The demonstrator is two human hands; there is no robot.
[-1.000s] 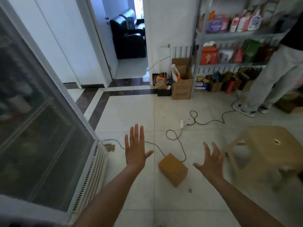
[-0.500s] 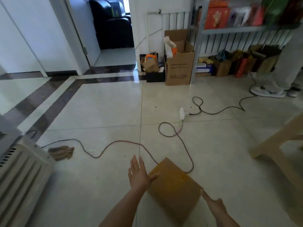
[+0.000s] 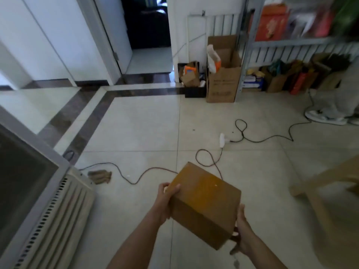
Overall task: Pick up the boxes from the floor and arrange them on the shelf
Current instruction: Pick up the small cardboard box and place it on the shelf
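- Grille of glass-fronted cabinet low at far left.
- Cord snaking across floor tiles toward white plug.
- Left hand curled round upper-left edge of box, thumb on top face.
- Box, brown cardboard, tilted, held between both hands over tiles, well apart from shelf.
- Right hand clasping lower-right corner, fingers tucked beneath.
- Open carton upright beside shelf post.
- Shelf upper right, blurred, holding packages.
- Stool at right edge.

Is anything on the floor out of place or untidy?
Yes. A thin dark cable lies in loose loops across the pale tiled floor, between the held brown cardboard box and the grey metal shelf: a trip hazard.
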